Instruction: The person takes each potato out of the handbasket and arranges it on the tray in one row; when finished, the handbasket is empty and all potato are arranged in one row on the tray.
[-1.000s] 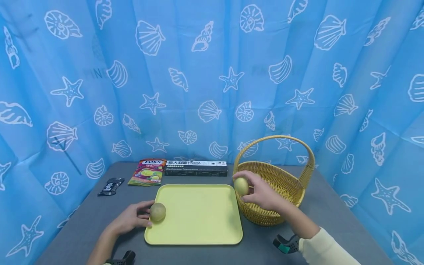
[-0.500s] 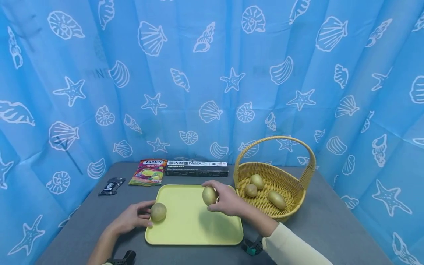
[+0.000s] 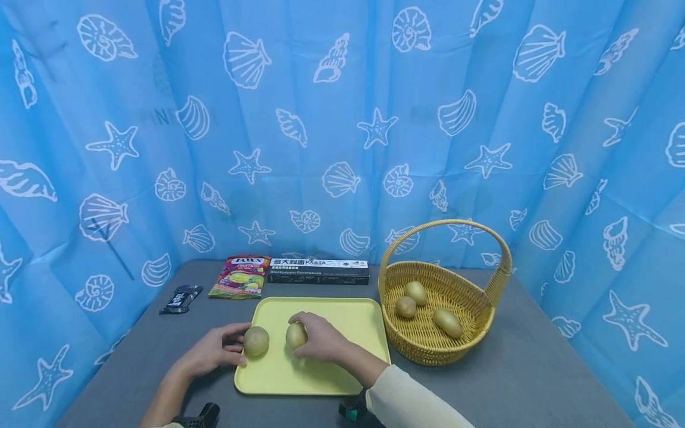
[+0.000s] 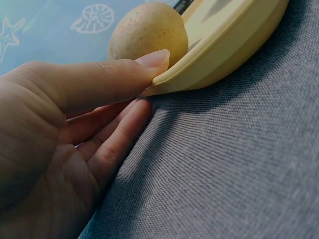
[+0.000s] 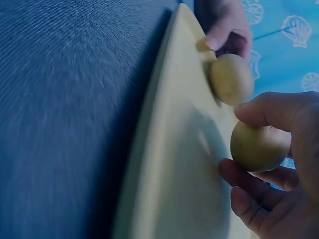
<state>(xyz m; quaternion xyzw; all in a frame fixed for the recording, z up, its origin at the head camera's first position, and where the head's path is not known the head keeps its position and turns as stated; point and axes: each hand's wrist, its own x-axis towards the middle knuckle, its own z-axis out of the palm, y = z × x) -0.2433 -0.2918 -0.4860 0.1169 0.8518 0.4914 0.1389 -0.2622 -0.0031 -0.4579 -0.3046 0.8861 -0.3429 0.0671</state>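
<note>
Table [image 3: 535, 368]: basket [image 3: 428, 355], three potatoes [image 3: 448, 323]; tray [image 3: 353, 315], one potato [image 3: 256, 341]; right grip [image 3: 320, 339] pinching another potato [image 3: 295, 336], left grip [image 3: 213, 351] pinching tray rim.

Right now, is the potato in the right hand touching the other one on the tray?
Apart: the head view shows bare tray between the held potato and the other potato.

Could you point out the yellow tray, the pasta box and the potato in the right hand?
Yellow tray [image 3: 357, 319], head view: bare floor.
Pasta box [image 3: 319, 276], head view: dark printed front.
Potato [image 5: 258, 147] in the right hand [image 3: 322, 339], right wrist view: side between thumb and fingers.
</note>
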